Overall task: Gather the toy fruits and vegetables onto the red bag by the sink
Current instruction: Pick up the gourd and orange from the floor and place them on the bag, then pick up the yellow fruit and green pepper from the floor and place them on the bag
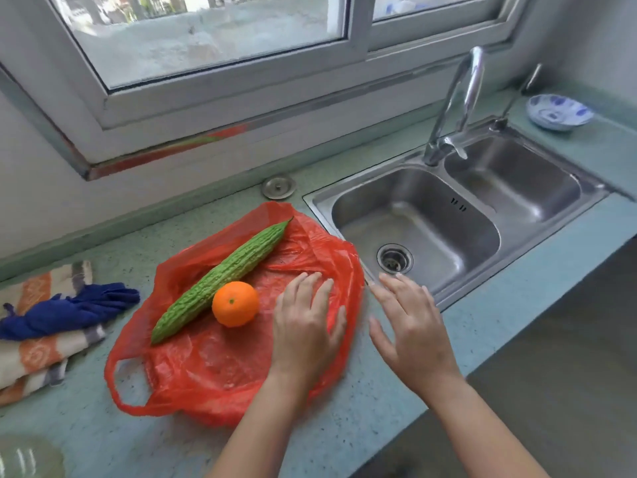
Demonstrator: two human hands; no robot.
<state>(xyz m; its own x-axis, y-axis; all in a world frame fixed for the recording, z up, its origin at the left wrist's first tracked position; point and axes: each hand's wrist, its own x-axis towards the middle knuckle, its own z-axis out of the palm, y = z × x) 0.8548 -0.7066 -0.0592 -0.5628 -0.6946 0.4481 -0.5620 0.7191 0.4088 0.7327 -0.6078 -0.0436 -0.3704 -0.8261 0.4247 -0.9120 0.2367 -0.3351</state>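
Observation:
A red plastic bag (pixel 213 367) lies flat on the green counter, just left of the sink. A long green toy bitter gourd (pixel 224 276) lies diagonally across the bag. A toy orange (pixel 235 304) sits on the bag, touching the gourd's lower side. My left hand (pixel 306 326) rests palm down on the bag's right part, fingers straight, to the right of the orange. My right hand (pixel 410 329) hovers with spread fingers over the counter edge between the bag and the sink, holding nothing.
A double steel sink (pixel 458 215) with a tall tap (pixel 458 98) fills the right. A folded striped towel (pixel 38 357) with a blue cloth (pixel 69 308) on it lies at the left. A blue-patterned bowl (pixel 558 112) stands far right, a metal sink plug (pixel 278 186) behind the bag.

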